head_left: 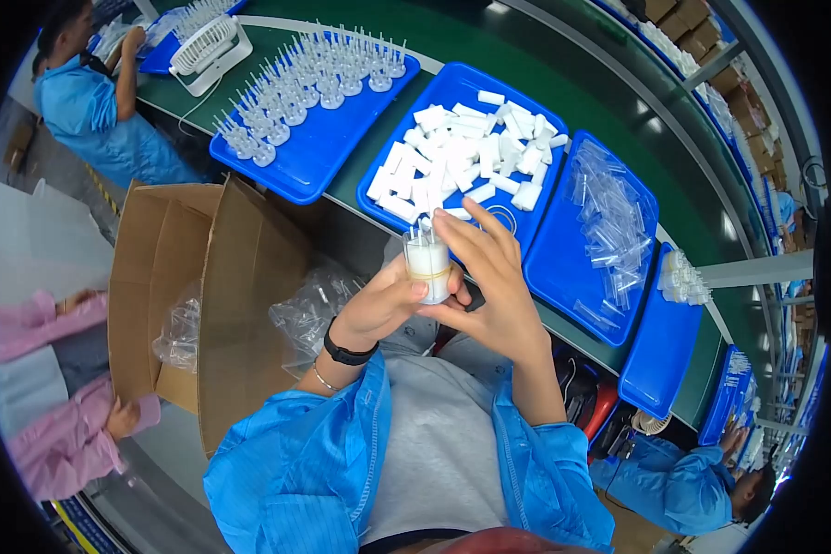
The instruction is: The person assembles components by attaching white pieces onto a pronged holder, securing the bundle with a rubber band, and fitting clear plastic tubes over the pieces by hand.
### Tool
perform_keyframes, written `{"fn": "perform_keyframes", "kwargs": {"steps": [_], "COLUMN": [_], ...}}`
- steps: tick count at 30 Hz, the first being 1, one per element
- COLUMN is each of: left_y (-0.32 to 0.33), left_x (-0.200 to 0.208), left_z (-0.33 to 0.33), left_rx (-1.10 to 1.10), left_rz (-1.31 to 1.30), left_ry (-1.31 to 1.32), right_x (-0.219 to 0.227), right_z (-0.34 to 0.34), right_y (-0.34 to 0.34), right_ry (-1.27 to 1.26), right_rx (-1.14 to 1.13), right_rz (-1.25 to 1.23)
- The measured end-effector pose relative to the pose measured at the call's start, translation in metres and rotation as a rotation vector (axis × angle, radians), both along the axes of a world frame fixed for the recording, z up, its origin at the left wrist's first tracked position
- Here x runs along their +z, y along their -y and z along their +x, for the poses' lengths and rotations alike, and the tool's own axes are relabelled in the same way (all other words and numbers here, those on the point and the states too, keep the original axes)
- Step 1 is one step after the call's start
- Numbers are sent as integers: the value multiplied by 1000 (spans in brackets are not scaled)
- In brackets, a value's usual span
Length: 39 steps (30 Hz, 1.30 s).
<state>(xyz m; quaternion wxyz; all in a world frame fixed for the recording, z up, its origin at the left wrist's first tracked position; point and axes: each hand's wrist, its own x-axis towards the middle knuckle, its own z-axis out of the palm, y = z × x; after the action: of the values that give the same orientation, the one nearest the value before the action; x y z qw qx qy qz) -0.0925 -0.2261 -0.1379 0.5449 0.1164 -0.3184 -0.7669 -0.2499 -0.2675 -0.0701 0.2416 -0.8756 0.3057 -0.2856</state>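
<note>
In front of my chest, my left hand is closed round a clear plastic cylinder with a white filling, its thumb across the lower part. A thin yellowish band rings the cylinder, and clear prongs show at its top. My right hand is on the cylinder's right side. Its fingers are stretched and spread, the index fingertip near the top rim and the thumb near the base. Just beyond my hands, a blue tray bears many white blocks and some thin yellowish rubber bands.
Left, a blue tray bears clear pronged stands beside a white fan. Right, another blue tray holds clear tubes. An open cardboard box with plastic bags stands at my left. Co-workers sit nearby.
</note>
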Motion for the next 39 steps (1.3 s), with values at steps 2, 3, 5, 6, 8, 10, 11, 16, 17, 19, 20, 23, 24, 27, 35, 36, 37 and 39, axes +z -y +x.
{"fn": "perform_keyframes", "kwargs": {"steps": [2, 3, 5, 6, 8, 10, 11, 16, 17, 19, 20, 23, 24, 27, 35, 36, 37, 39], "left_y": [-1, -1, -6, -9, -14, -15, -16, -17, -17, -16, -16, -16, -17, -14, 3, 3, 4, 5], "left_x": [-3, -5, 1, 6, 26, 29, 28, 28, 30, 30, 28, 28, 29, 27, 11, 9, 6, -3], "left_z": [1, 0, -5, -9, -18, -23, -23, -29, -32, -36, -38, -44, -46, -43, -55, -56, -57, -65], "left_rx": [-9, -17, 39, 94, 195, 292, 264, 188, 172, 147, 134, 113, 111, 108, 84, -35, -150, -154], "left_rz": [-4, -11, 34, 74, 60, 44, -17, -174, -134, -91, -95, -86, -76, -71, -277, -125, 26, 58], "left_ry": [92, 188, 273, 363, 456, 548, 569, 565, 563, 560, 562, 535, 506, 511, 585, 472, 362, 362], "right_x": [-2, -3, -4, -5, -13, -15, -15, -25, -27, -33, -34, -33, -36, -34, -38, -35, -35, -39], "right_z": [-2, -4, -7, -9, -14, -19, -20, -24, -25, -30, -32, -43, -49, -49, -61, -62, -65, -71], "right_y": [0, 0, -1, -2, -5, -11, -14, -21, -22, -22, -22, -21, -22, -28, -22, -22, -21, -19], "right_ry": [17, 38, 35, 35, 78, 130, 125, 226, 275, 269, 267, 346, 357, 510, 105, 79, 72, 37], "right_rx": [13, 27, 18, 9, -18, -63, -71, -139, -146, -150, -146, -72, -68, -78, -114, -149, -162, -219], "right_rz": [-22, -47, -91, -140, -231, -372, -363, -612, -629, -641, -658, -503, -356, -153, -261, -236, -240, -128]}}
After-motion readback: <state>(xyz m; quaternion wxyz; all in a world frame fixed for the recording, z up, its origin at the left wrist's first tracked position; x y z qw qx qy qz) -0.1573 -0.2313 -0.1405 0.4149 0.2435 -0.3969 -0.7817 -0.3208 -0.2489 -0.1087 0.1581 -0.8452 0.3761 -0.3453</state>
